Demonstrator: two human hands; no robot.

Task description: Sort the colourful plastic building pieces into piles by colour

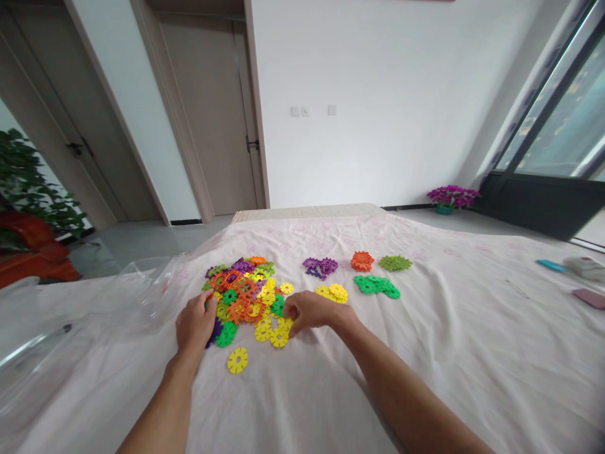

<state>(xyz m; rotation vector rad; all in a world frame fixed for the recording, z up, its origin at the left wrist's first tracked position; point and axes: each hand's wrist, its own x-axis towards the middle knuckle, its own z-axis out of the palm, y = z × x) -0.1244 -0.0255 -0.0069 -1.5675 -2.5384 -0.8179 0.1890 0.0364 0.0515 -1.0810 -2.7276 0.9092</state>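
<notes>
A mixed pile of notched plastic discs, the interlocking snowflake kind, lies on the cloth in orange, yellow, green and purple. My left hand rests against the pile's left edge, loosely cupped, fingers apart and partly hidden, beside a dark purple disc. On the pile's right side, my right hand has its thumb and fingers curled around a yellow disc. A single yellow disc lies nearer to me. Sorted by colour to the right are purple, orange, light green, green and yellow discs.
A pale, wrinkled cloth covers the surface. Clear plastic packaging lies at the left. Near the right edge are a blue item, a white item and a pinkish flat item. Doors and a white wall stand beyond.
</notes>
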